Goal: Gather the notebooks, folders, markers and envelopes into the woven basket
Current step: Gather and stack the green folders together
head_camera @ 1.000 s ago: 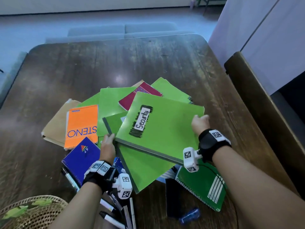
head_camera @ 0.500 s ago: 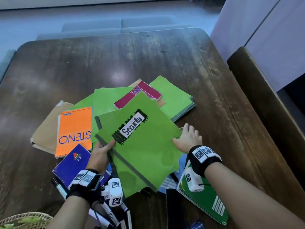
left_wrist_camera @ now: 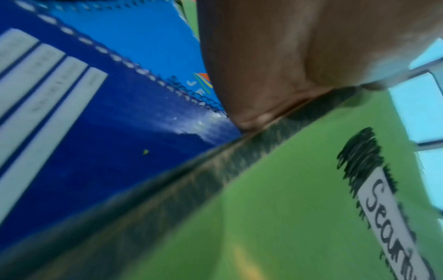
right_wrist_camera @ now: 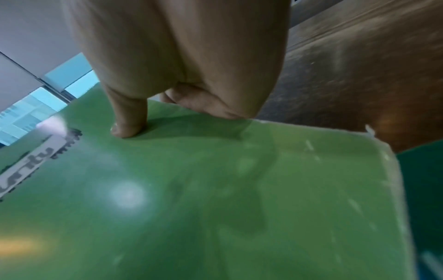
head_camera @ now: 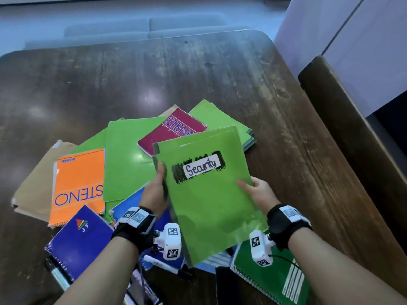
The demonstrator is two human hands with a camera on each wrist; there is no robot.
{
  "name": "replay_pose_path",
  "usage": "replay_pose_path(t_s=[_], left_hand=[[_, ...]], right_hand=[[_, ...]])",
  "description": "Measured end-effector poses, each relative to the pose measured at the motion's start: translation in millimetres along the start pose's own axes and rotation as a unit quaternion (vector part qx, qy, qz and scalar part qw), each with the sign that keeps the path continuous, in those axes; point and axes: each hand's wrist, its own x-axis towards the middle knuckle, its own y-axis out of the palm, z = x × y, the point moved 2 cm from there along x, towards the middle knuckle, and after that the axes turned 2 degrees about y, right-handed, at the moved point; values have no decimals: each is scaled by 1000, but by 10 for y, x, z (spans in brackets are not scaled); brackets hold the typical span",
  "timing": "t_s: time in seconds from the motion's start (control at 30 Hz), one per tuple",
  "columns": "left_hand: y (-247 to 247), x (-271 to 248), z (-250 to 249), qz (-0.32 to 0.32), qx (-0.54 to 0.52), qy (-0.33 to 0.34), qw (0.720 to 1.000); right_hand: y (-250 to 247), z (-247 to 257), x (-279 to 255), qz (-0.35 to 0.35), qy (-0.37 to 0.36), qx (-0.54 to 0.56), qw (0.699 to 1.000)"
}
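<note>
The left hand's fingers (head_camera: 160, 172) pinch the dark spine edge of the glossy lime-green plastic folder labelled "Security" (head_camera: 211, 201), thumb on its cover. The right hand (head_camera: 258, 194) grips the opposite long edge, its thumb flat on the cover and the other fingers curled underneath, as the right wrist view shows. The left hand (head_camera: 154, 194) sits over the blue spiral notebook (head_camera: 127, 205).

The folder is held tilted up off the heap, above the dark wooden surface (head_camera: 198, 80). The woven basket is out of view now, probably near left. To do this step well, I judge both grips should stay firm, since the slick cover may slip; the folder should lift clear of the maroon steno pad (head_camera: 176, 133) before swinging left, so it does not drag loose items along.

Against half a second ago, the folder has turned from a diagonal lie to nearly upright with its label level, and it is raised higher. The right hand, then spread flat on the folder's right corner, now clasps the edge. The orange steno pad (head_camera: 78, 183) and the dark green spiral notebook (head_camera: 282, 280) lie as before.
</note>
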Motion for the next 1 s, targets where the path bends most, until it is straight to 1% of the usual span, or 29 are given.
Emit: replay_pose_path(t_s=[0.07,0.1,0.13,0.17,0.2,0.23,0.27,0.3,0.33,0.37,0.43,0.47,0.5,0.57,0.67,0.7,0.9,1.0], left_hand=[[129,122,-21,9,49,-31,998],[159,237,9,11,92,-18,996],[216,292,-5,19,154,12,988],[314,299,-62,25,221,58,973],[405,328,-92,19,285,124,950],[462,367,-99,7,359,170,918],[526,408,-93,0,434,202,878],[590,449,-51,7,505,219,835],[640,500,25,25,563,221,796],[700,523,91,46,603,213,767],[813,553,203,66,648,213,728],[853,566,230,61,664,217,713],[878,583,242,51,674,221,703],[880,612,231,34,685,224,693],[874,591,180,21,696,261,669],[872,582,172,20,696,269,665],[881,526,151,74,688,267,671],[817,527,87,93,671,266,686]], right_hand=[[-194,-179,62,-5,5,9,1000],[-294,-214,49,-11,9,11,1000],[-374,-251,47,-16,12,11,1000],[-464,-278,27,-20,14,10,1000],[-562,-317,14,-21,20,6,1000],[-645,-353,2,-33,20,2,999],[-723,-408,10,-52,28,-3,998],[-780,-439,11,-59,40,-14,997],[-824,-436,-15,-62,50,-28,996],[-838,-409,-56,-74,58,-44,995],[-820,-389,-98,-93,75,-52,991],[-819,-436,-87,-91,80,-48,991],[-810,-463,-90,-88,82,-47,992],[-789,-509,-89,-88,88,-40,991],[-747,-549,-103,-85,92,-30,992],[-739,-556,-106,-88,91,-29,992],[-712,-516,-153,-103,72,-61,990],[-679,-469,-130,-115,54,-67,990]])
